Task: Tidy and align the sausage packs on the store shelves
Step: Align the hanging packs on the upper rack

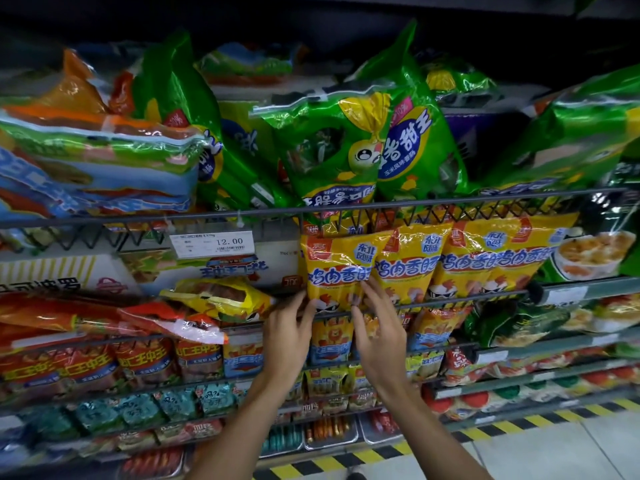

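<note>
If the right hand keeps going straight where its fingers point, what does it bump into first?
The right hand points up and forward at the leftmost yellow sausage pack. Its fingertips look already at that pack's lower edge, so it would meet that first, though depth is hard to judge.

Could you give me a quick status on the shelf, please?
Both hands, left hand and right hand, touching leftmost yellow sausage pack, fingers straight. Pack upright. Fallen yellow pack lying left.
</note>
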A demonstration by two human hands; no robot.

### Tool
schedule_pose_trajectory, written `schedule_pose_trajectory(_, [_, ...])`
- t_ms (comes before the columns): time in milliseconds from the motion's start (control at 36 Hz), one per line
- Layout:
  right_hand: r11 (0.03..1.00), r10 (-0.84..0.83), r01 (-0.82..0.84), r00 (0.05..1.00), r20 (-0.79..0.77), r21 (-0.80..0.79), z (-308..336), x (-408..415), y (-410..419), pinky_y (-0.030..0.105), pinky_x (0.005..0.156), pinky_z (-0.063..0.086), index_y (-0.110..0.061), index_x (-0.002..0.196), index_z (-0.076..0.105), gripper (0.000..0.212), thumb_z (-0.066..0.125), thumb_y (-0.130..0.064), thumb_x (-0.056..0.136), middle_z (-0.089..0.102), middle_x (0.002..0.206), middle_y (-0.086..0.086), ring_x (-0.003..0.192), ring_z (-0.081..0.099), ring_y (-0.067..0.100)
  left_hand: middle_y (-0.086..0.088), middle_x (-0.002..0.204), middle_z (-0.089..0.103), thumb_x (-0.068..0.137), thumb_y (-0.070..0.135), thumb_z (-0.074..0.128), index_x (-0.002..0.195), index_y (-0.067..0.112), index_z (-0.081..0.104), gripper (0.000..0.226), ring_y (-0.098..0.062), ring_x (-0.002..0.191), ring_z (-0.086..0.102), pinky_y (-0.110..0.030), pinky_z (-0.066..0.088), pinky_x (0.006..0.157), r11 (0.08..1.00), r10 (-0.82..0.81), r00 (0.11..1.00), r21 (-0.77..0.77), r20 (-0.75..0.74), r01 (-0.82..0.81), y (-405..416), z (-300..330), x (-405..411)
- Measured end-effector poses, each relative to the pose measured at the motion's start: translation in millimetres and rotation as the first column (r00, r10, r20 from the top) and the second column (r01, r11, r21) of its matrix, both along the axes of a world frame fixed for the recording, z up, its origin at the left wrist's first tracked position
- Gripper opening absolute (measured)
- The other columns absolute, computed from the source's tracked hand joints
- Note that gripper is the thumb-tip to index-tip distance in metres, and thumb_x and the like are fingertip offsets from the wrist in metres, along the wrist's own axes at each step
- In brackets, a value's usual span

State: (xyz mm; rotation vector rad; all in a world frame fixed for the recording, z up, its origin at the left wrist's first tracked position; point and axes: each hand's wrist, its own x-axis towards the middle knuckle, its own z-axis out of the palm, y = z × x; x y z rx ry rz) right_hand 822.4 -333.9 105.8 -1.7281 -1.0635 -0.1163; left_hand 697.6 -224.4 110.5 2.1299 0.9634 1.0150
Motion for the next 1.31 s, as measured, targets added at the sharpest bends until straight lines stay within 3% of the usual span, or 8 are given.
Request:
schedule_pose_trajectory(167, [0.999, 0.007, -0.005, 0.996, 0.085, -0.033, 9.4, 9.3, -3.0, 0.042, 0.111, 0.047, -0.017, 0.143, 0.056, 0.042, 0.062, -0.016, 0.101, 0.043, 0.156, -0.007, 0.146, 0.038, 0.007, 0.007, 0.127, 0.07, 0.103, 0.042, 0.054, 0.133, 0.023, 0.065, 0.037, -0.009, 0.109, 0.068, -0.038, 0.057, 0.093, 1.0, 0.008, 1.0, -0.006, 0.002, -0.008, 3.9, -10.0, 5.1])
schedule_pose_trajectory(222, [1.0, 0.004, -0.003, 0.991, 0.13, -0.003, 15.0, 9.4, -3.8, 0.038, 0.118, 0.039, -0.011, 0.148, 0.049, 0.05, 0.064, -0.012, 0.1, 0.038, 0.16, -0.003, 0.15, 0.032, 0.012, 0.002, 0.149, 0.055, 0.104, 0.034, 0.057, 0.147, 0.022, 0.053, 0.045, -0.011, 0.136, 0.051, -0.026, 0.044, 0.112, 1.0, 0.015, 0.999, 0.015, 0.033, -0.015, -5.2, -10.6, 2.9])
schedule_pose_trajectory(306, [1.0, 0.008, -0.012, 0.966, 0.257, 0.015, 27.7, 10.7, -2.0, 0.037, 0.125, 0.024, -0.005, 0.154, 0.038, 0.063, 0.067, -0.008, 0.098, 0.027, 0.166, 0.002, 0.155, 0.022, 0.022, -0.006, 0.163, 0.033, 0.103, 0.016, 0.06, 0.156, 0.015, 0.039, 0.057, -0.016, 0.152, 0.03, -0.012, 0.024, 0.118, 0.985, -0.014, 0.99, 0.171, 0.139, -0.01, -20.8, -4.2, 1.3])
schedule_pose_trajectory(417, [0.995, 0.038, 0.0, 0.919, 0.393, -0.097, 39.9, 18.9, 13.0, 0.045, 0.128, 0.015, -0.007, 0.159, 0.028, 0.068, 0.062, -0.022, 0.102, 0.015, 0.17, 0.005, 0.158, 0.007, 0.028, -0.011, 0.167, 0.027, 0.1, 0.005, 0.061, 0.156, 0.007, 0.036, 0.062, -0.029, 0.156, 0.023, -0.04, 0.023, 0.126, 0.901, -0.148, 0.988, 0.419, 0.049, 0.114, -23.2, 12.6, 12.0])
schedule_pose_trajectory(556, [0.965, 0.043, 0.084, 0.883, 0.468, -0.247, 40.8, 34.3, 31.6, 0.052, 0.127, 0.012, -0.013, 0.163, 0.012, 0.074, 0.051, -0.04, 0.106, 0.002, 0.172, 0.004, 0.158, -0.002, 0.026, -0.001, 0.173, 0.004, 0.103, 0.02, 0.059, 0.163, 0.015, 0.016, 0.075, -0.025, 0.159, 0.002, -0.042, 0.005, 0.13, 0.879, -0.083, 0.978, 0.449, -0.192, 0.162, -3.4, 15.6, 29.6])
schedule_pose_trajectory(722, [0.968, 0.027, 0.099, 0.873, 0.486, -0.232, 42.3, 36.8, 34.7, 0.053, 0.127, 0.01, -0.015, 0.163, 0.016, 0.074, 0.052, -0.044, 0.105, 0.006, 0.172, 0.003, 0.158, 0.0, 0.026, -0.004, 0.172, 0.009, 0.1, 0.021, 0.064, 0.162, 0.016, 0.023, 0.075, -0.031, 0.159, 0.004, -0.057, 0.012, 0.127, 0.848, -0.084, 0.975, 0.499, -0.205, 0.178, 9.4, 16.7, 33.4])
schedule_pose_trajectory(1111, [0.992, 0.08, -0.032, 0.911, 0.405, -0.125, 50.9, 27.5, 21.1, 0.06, 0.122, 0.02, -0.015, 0.158, 0.032, 0.066, 0.059, -0.033, 0.1, 0.022, 0.168, 0.004, 0.157, 0.013, 0.03, -0.003, 0.172, 0.01, 0.101, 0.015, 0.063, 0.161, 0.016, 0.027, 0.07, -0.027, 0.159, 0.0, -0.05, 0.016, 0.128, 0.908, -0.192, 0.974, 0.356, -0.118, 0.222, -3.2, 46.2, 5.4])
schedule_pose_trajectory(1306, [0.963, 0.267, -0.249, 0.92, 0.285, -0.099, 40.1, 4.3, -8.2, 0.038, 0.123, 0.028, -0.016, 0.153, 0.041, 0.062, 0.068, -0.019, 0.098, 0.038, 0.16, -0.003, 0.151, 0.031, 0.018, 0.008, 0.164, 0.03, 0.104, 0.013, 0.057, 0.154, 0.023, 0.043, 0.053, -0.014, 0.153, 0.027, -0.041, 0.032, 0.123, 0.96, -0.144, 0.98, 0.222, -0.134, 0.172, -33.6, 22.5, -59.8])
